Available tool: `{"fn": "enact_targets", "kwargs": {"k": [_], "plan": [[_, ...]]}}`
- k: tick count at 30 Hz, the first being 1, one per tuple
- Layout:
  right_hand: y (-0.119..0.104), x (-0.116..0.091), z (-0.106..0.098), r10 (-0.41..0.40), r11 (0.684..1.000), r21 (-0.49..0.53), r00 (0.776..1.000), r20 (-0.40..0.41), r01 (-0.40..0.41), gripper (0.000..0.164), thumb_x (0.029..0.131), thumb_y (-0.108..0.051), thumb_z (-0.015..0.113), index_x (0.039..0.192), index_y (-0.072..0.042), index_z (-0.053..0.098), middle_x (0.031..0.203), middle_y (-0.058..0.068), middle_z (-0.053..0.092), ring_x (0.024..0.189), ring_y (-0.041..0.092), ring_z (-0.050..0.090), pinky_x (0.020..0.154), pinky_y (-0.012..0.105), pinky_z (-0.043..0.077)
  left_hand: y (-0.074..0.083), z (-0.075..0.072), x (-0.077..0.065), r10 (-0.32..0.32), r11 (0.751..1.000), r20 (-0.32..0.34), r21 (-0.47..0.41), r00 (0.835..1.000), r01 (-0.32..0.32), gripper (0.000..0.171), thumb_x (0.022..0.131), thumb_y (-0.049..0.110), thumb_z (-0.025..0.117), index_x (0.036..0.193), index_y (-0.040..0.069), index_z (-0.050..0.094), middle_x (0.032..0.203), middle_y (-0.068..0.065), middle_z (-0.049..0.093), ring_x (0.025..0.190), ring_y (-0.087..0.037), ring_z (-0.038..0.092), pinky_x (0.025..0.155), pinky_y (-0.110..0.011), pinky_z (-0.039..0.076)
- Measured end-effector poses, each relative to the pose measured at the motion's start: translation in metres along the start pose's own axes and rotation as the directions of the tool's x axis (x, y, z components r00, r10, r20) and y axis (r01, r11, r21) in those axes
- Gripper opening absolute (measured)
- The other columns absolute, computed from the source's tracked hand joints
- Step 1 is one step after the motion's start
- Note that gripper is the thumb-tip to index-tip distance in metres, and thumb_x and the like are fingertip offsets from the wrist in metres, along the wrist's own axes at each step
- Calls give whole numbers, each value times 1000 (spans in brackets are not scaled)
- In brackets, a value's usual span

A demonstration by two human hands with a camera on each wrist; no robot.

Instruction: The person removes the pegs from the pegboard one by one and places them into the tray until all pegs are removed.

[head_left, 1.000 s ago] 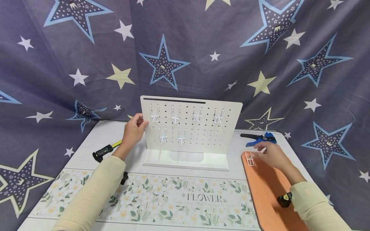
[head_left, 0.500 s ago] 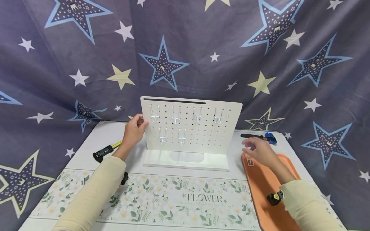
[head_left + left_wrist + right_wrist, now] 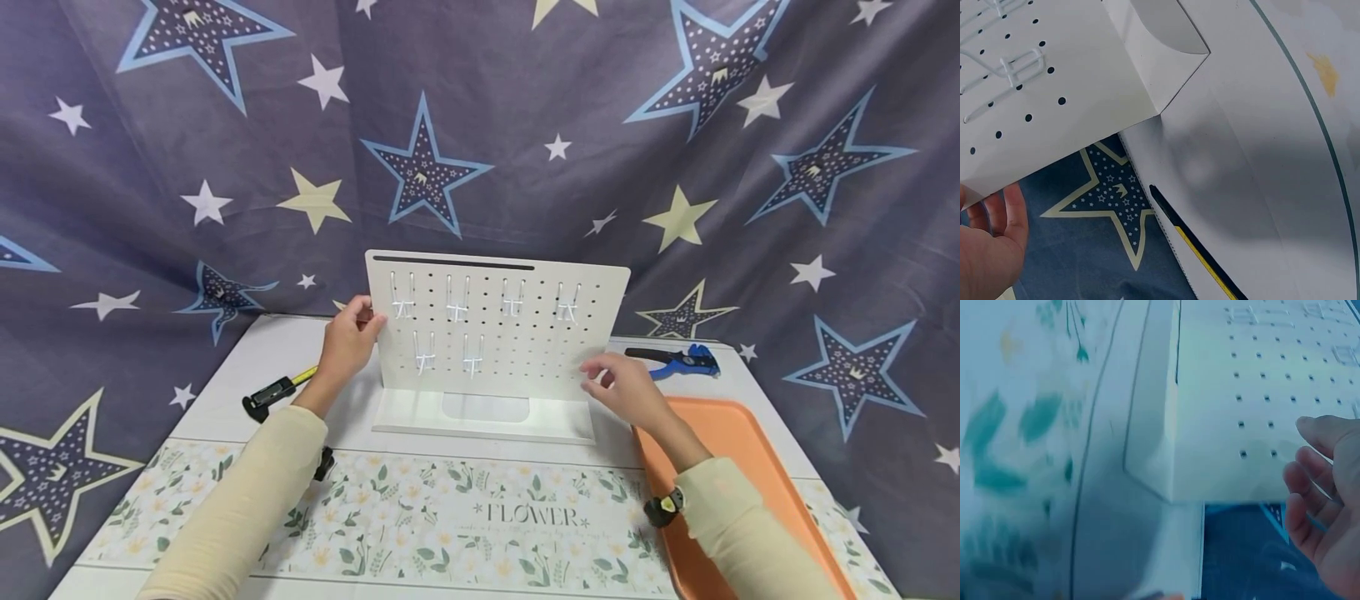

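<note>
A white pegboard stand (image 3: 517, 354) stands upright on the table, with several white wire hooks (image 3: 456, 310) hung on its left and upper parts. My left hand (image 3: 347, 340) grips the board's left edge; in the left wrist view, fingers of that left hand (image 3: 994, 250) go behind the board. By the lower right edge is my right hand (image 3: 624, 387), fingers loosely bent. In the right wrist view, that right hand (image 3: 1329, 506) holds nothing, its thumb over the perforated face; whether it touches the board I cannot tell.
Under my right forearm lies an orange tray (image 3: 738, 450). A blue-and-black plier-like tool (image 3: 682, 361) rests behind it. Left of the board lies a black-and-yellow tool (image 3: 273, 393). A floral mat (image 3: 450, 525) spans the front; a starry curtain (image 3: 525, 125) hangs behind.
My right hand has moved left from over the tray to the board's right edge. The white wire piece seen on the tray earlier is now out of sight. My left hand has stayed put.
</note>
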State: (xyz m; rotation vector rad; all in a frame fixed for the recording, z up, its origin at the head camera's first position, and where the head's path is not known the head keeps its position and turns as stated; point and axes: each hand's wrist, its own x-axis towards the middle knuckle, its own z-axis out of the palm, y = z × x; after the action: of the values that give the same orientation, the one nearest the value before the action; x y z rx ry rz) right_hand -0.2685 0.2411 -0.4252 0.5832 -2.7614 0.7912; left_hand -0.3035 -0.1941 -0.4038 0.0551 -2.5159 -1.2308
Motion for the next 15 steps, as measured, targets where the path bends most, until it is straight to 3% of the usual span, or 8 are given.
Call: {"fn": "enact_targets", "kwargs": {"k": [8, 15], "plan": [[-29, 15, 29, -85, 996, 9, 995, -59, 86, 21, 86, -10, 78, 107, -9, 74, 91, 5, 73, 72, 12, 65, 64, 26, 53, 1, -2, -1, 2, 1000, -1, 0, 1000, -2, 25, 105, 23, 57, 125, 8, 58, 107, -15, 64, 90, -27, 60, 77, -34, 49], [-56, 27, 56, -178, 983, -69, 973, -145, 169, 20, 85, -10, 80, 104, -12, 74, 91, 1, 71, 72, 11, 64, 66, 28, 53, 1, -1, -1, -2, 1000, 4, -2, 1000, 2, 24, 105, 22, 57, 124, 8, 59, 104, -14, 63, 88, -25, 58, 75, -33, 48]]}}
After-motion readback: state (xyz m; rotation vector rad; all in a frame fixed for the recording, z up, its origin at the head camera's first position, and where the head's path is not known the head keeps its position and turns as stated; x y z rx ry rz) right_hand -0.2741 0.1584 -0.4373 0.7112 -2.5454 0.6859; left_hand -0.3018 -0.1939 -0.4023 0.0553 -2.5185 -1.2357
